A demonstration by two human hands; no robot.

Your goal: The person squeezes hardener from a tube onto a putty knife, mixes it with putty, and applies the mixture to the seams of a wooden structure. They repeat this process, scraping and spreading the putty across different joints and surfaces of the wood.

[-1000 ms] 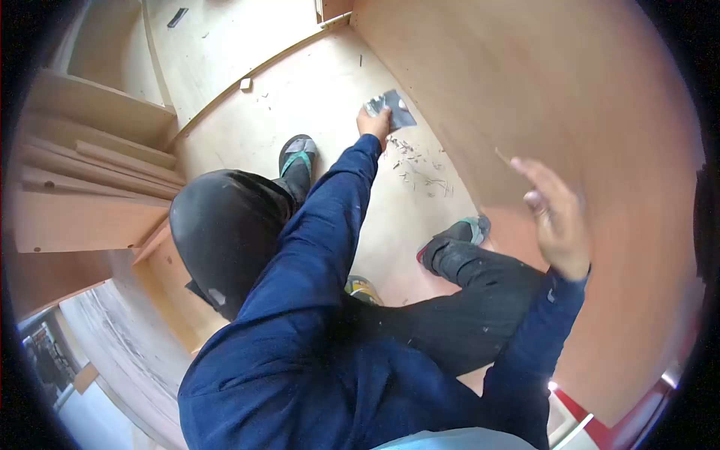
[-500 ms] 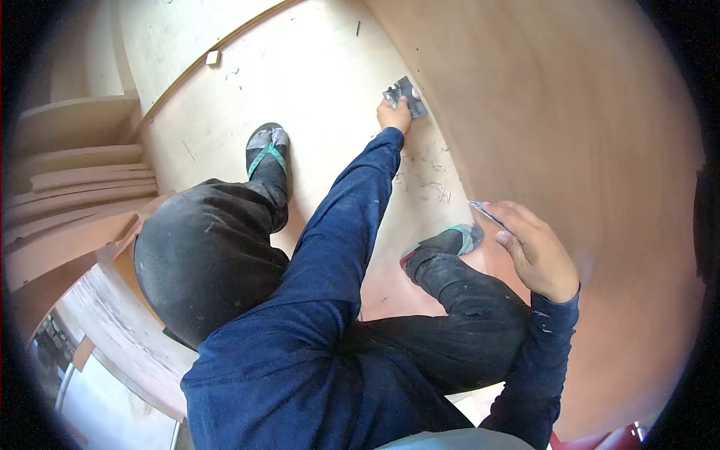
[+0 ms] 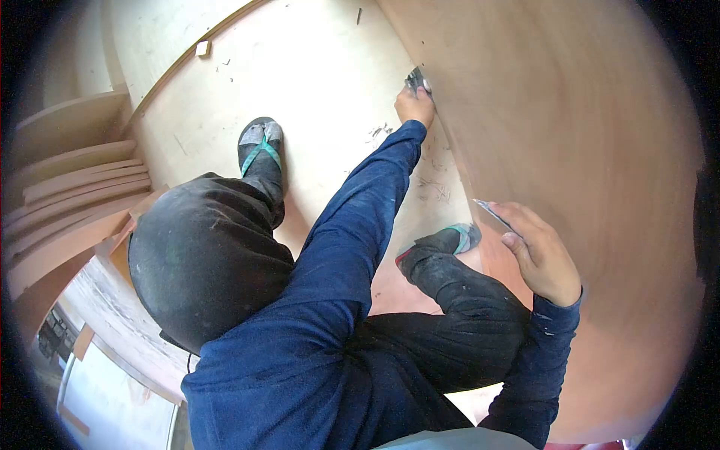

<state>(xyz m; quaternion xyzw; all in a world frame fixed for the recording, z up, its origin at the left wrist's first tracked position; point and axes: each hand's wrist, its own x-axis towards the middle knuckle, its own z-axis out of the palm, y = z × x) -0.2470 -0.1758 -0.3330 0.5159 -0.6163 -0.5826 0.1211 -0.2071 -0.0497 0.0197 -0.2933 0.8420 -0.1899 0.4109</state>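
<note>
My left hand (image 3: pixel 415 106) reaches far forward, its fingers closed on a flat grey scraper plate (image 3: pixel 414 76). That plate is tilted at the seam where the pale wooden floor (image 3: pixel 322 97) meets the brown wood panel (image 3: pixel 570 127); some white paste shows by the fingers. Closer to my body, my right hand (image 3: pixel 546 259) grips a thin metal scraper blade (image 3: pixel 492 214), seen almost edge-on, beside the panel. Dark scraps (image 3: pixel 380 133) and thin shavings (image 3: pixel 433 187) lie on the floor along the seam.
My sandalled feet, one at left (image 3: pixel 261 146) and one near the seam (image 3: pixel 463 237), stand on the floor. A small wooden block (image 3: pixel 202 49) sits by a curved wooden strip (image 3: pixel 169 75). Curved wooden pieces (image 3: pixel 82 176) are stacked at left.
My left hand has moved right to the seam, and its scraper has turned so less of its face shows. Dark scraps now show left of my left wrist. My right hand is nearly still.
</note>
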